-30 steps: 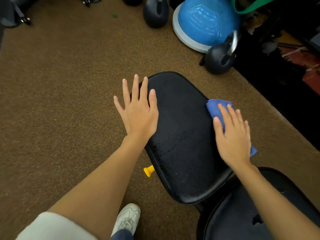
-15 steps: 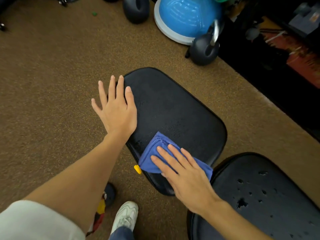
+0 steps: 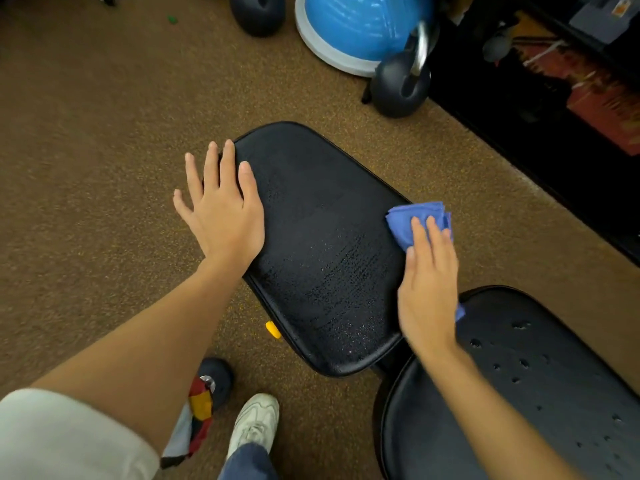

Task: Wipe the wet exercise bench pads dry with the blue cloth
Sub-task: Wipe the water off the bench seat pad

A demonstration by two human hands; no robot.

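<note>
Cloth (image 3: pixel 412 220) under right hand (image 3: pixel 427 289) on pad (image 3: pixel 322 251)

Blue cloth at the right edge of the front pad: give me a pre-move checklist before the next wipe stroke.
1. Right hand flat on blue cloth, fingers pressing it down: ok.
2. Cloth on the front pad: partly ok, it overhangs the right edge.
3. Left hand flat on the pad's left edge, bracing it: ok.
4. Stroke path between the hands free of objects: ok.
5. Front pad dry: not ok, droplets glisten across the middle and near end.
6. Rear pad dry: not ok, dark spots that look like drops on top.
</note>
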